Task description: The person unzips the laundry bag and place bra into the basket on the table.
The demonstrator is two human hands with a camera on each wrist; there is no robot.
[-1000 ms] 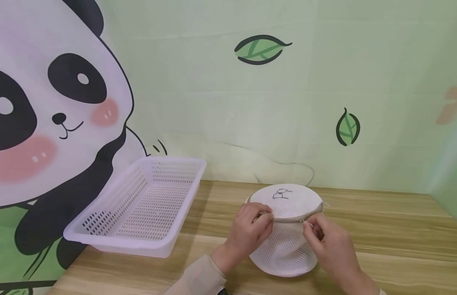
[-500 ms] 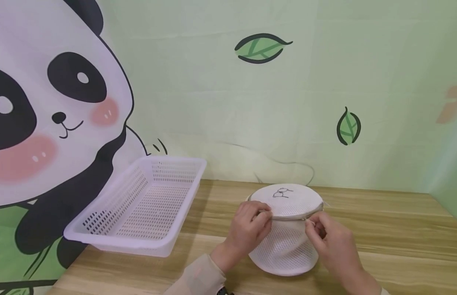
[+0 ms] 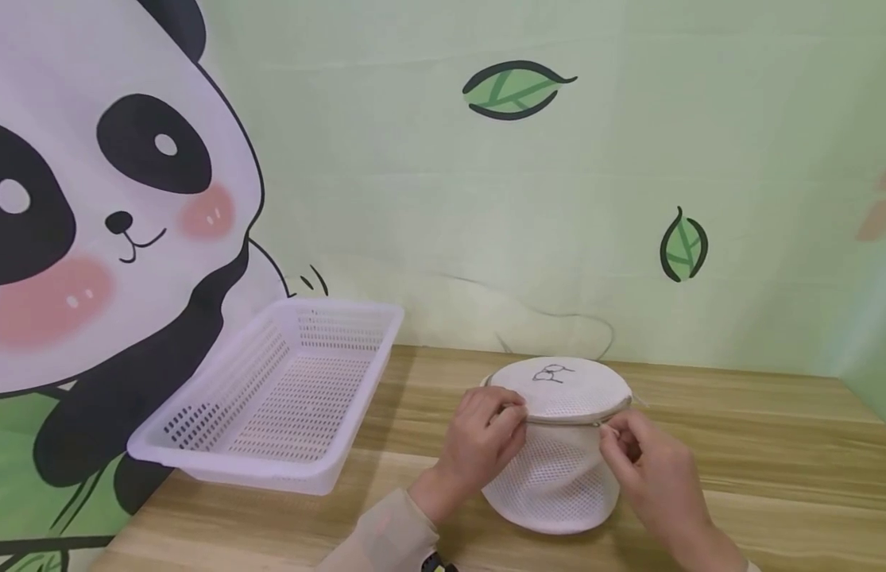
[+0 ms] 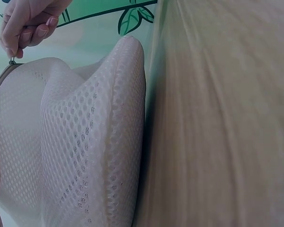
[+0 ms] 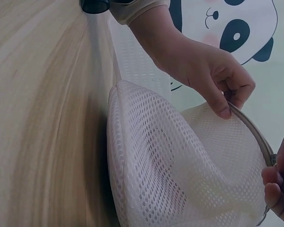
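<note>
Standing upright near the front edge of the desk [image 3: 736,445], a round white mesh laundry bag [image 3: 553,477] is seen in the head view, its flat lid on top and the zipper seam [image 3: 564,419] running level round the rim. It is flanked by both hands: the left hand [image 3: 481,445] is curled over the rim on the bag's left side, and the right hand [image 3: 646,461] is pinched on the zipper pull [image 3: 601,427] on the right. A white plastic basket [image 3: 271,397] is set at the desk's left edge, well apart from the bag.

In the left wrist view, the pull [image 4: 12,60] is held between the right hand's fingertips [image 4: 23,35] above the mesh wall.

In the right wrist view, the seam [image 5: 253,132] is pinned under the left hand's thumb [image 5: 222,106], fingers curled over it.
</note>
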